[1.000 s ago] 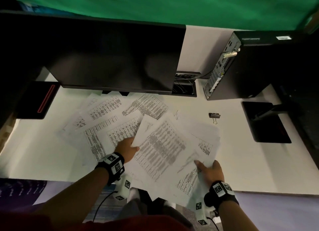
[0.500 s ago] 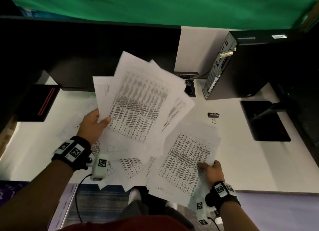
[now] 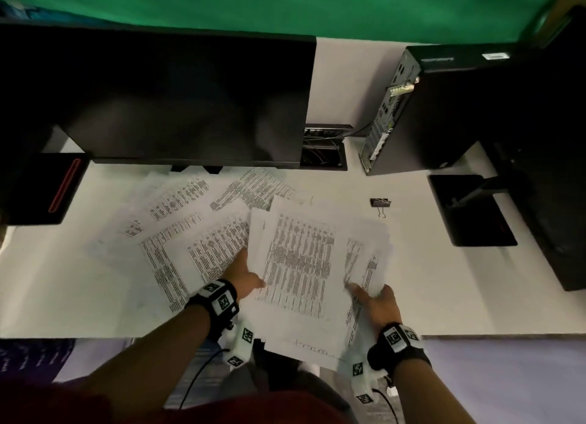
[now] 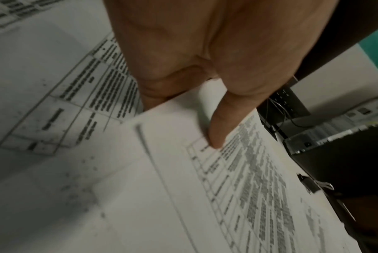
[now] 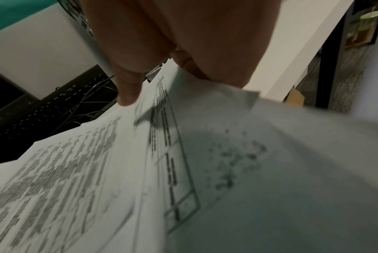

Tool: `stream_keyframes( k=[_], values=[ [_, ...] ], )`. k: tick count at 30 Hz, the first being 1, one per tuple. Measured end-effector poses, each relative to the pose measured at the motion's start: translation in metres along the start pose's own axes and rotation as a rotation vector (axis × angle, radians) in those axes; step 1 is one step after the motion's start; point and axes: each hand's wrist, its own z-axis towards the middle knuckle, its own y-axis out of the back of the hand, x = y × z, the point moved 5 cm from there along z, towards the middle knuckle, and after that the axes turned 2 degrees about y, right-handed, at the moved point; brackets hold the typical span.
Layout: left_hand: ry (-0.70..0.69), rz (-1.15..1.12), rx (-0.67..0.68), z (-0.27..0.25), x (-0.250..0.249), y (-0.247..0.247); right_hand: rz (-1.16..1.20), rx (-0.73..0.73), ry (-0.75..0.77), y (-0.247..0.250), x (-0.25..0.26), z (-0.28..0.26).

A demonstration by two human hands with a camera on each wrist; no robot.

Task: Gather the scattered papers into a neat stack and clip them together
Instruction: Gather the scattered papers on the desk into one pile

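Note:
Printed sheets lie fanned out over the white desk [image 3: 450, 296]; several loose papers [image 3: 177, 230] spread to the left under the monitor. Both hands hold a rough bundle of papers [image 3: 298, 262] at the desk's front edge. My left hand [image 3: 245, 276] pinches its left edge, thumb [image 4: 216, 135] on top and the other fingers underneath. My right hand [image 3: 372, 300] pinches the right edge the same way, thumb [image 5: 127, 95] on the top sheet. The sheets in the bundle are skewed, with corners sticking out. A black binder clip [image 3: 380, 203] lies on the desk beyond the bundle, to its right.
A dark monitor [image 3: 177, 100] stands behind the papers and a black computer tower [image 3: 444, 112] at the back right. A black pad [image 3: 469, 211] lies to the right and a black box with a red stripe [image 3: 47, 189] to the left. The bundle overhangs the desk's front edge.
My left hand had lifted several sheets high toward the monitor; it has now brought them down onto the sheets under my right hand. The right hand barely moved.

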Motion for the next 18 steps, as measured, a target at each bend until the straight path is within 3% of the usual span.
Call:
stream_keyframes(
  k=[3,7,10,15,18],
  values=[
    [-0.057,0.036,-0.008,-0.001,-0.008,-0.011,-0.079,-0.031,-0.036,0.0,-0.009,0.007],
    [-0.104,0.201,-0.155,-0.007,-0.022,0.003,-0.149,-0.017,-0.037,-0.001,-0.017,0.019],
    [-0.098,0.187,-0.273,-0.023,-0.04,0.034,-0.124,0.024,-0.082,0.001,-0.018,0.024],
    [-0.504,0.117,-0.592,-0.084,-0.112,0.108,-0.127,0.031,-0.104,0.003,-0.021,0.024],
    [-0.575,-0.166,-0.595,-0.093,-0.131,0.14,-0.185,0.014,-0.09,0.005,-0.018,0.024]
  ],
)
